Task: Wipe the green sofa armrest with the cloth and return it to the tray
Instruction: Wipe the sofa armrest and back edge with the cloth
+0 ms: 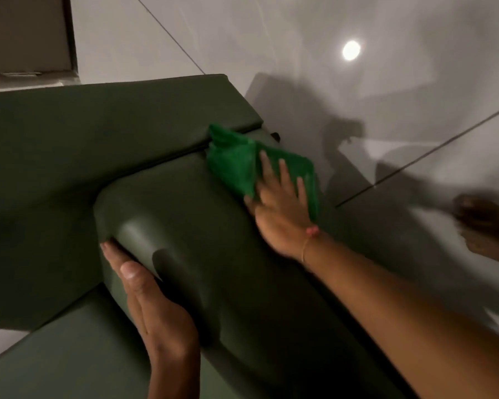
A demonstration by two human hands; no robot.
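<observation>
A dark green sofa armrest runs from the lower middle up toward the centre of the head view. A bright green cloth lies bunched on its far end, near the sofa back. My right hand lies flat on the cloth with fingers spread, pressing it against the armrest's top and outer edge. My left hand rests with the palm against the armrest's inner side, thumb on top, holding nothing. No tray is visible.
The sofa back spans the left, the seat cushion sits at lower left. Glossy white floor tiles lie to the right, with a lamp reflection. A blurred foot stands at the right edge.
</observation>
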